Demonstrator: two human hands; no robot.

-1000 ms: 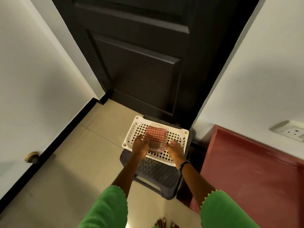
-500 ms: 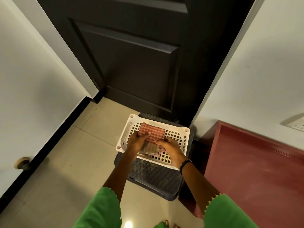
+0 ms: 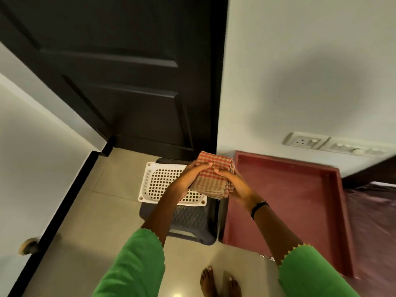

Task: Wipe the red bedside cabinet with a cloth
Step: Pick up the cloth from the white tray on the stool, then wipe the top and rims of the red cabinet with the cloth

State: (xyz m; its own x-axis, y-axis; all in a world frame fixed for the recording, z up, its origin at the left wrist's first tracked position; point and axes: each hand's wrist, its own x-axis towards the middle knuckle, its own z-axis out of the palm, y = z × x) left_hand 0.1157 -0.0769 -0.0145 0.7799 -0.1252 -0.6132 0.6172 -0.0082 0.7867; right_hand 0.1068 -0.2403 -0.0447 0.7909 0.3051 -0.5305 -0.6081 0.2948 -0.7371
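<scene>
Both arms are reaching forward and slightly inward, bare from the green sleeves down, with the wrists drawing close together. The left hand [image 3: 188,179] is curling its fingers over the top of the folded cloth [image 3: 212,179], thumb tucked beneath. The right hand [image 3: 233,185] is gripping the same cloth from the other side, fingers wrapping across it toward the left fingertips. The right wrist is wearing a dark band. 2 bare feet are showing below.

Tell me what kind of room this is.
Probably a bedroom corner in a home: a red bedside cabinet stands by a dark door, with a wall socket above it and a bed edge beside it.
</scene>
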